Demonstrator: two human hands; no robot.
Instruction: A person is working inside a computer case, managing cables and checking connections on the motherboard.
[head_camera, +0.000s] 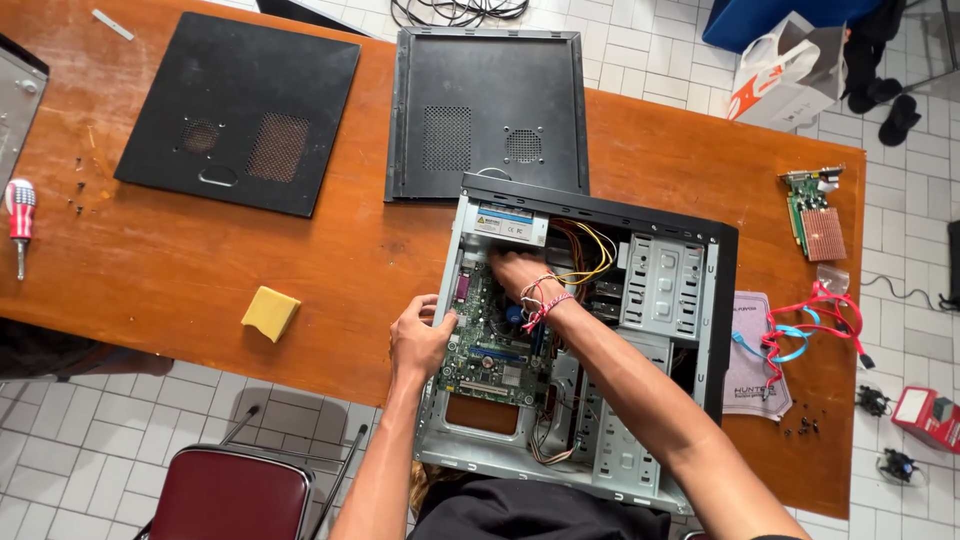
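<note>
An open desktop computer case (700, 250) lies on its side on the wooden table (180, 270), with its green motherboard (490, 350) showing. My left hand (418, 340) grips the case's left edge beside the motherboard. My right hand (520, 272), with thread bracelets on the wrist, reaches inside the case onto the upper part of the motherboard, just below the power supply (510, 225); I cannot see what its fingers hold. Yellow and black cables (595, 255) run beside it.
Two black side panels (240, 110) (487, 110) lie at the back of the table. A yellow sponge (270, 312), a red-handled screwdriver (20, 215), loose screws (76, 190), a graphics card (815, 215), red and blue cables (810, 325) and a chair (230, 495) are around.
</note>
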